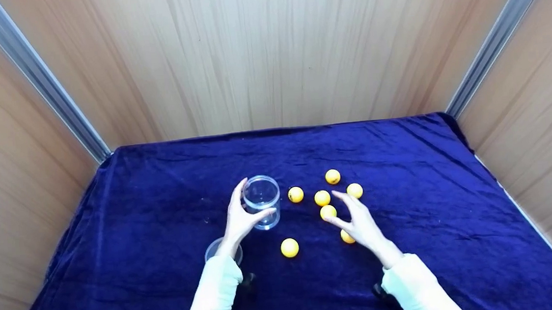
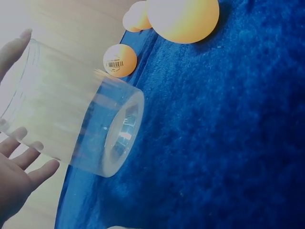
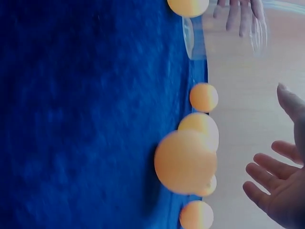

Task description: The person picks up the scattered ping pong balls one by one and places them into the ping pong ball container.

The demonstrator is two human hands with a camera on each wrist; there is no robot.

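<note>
A clear plastic jar (image 1: 261, 195) stands upright on the cloth, its mouth facing up. My left hand (image 1: 242, 220) holds it near the rim, thumb on one side and fingers on the other; the left wrist view shows the jar (image 2: 76, 109) between them. Nothing is visible inside it. My right hand (image 1: 362, 224) hovers with thumb and fingers spread above several orange ping-pong balls. One ping-pong ball (image 1: 328, 212) shows near the thumb tip, and another ball (image 1: 347, 236) is partly hidden under the hand. In the right wrist view, that hand (image 3: 281, 181) has nothing in its grasp.
A round clear object (image 1: 211, 249) lies partly hidden under the left forearm. One ball (image 1: 289, 248) sits nearer to me, another ball (image 1: 296, 194) just right of the jar. Blue velvet cloth (image 1: 161, 193) covers the table, with wood-patterned panels (image 1: 268, 52) at the back and sides.
</note>
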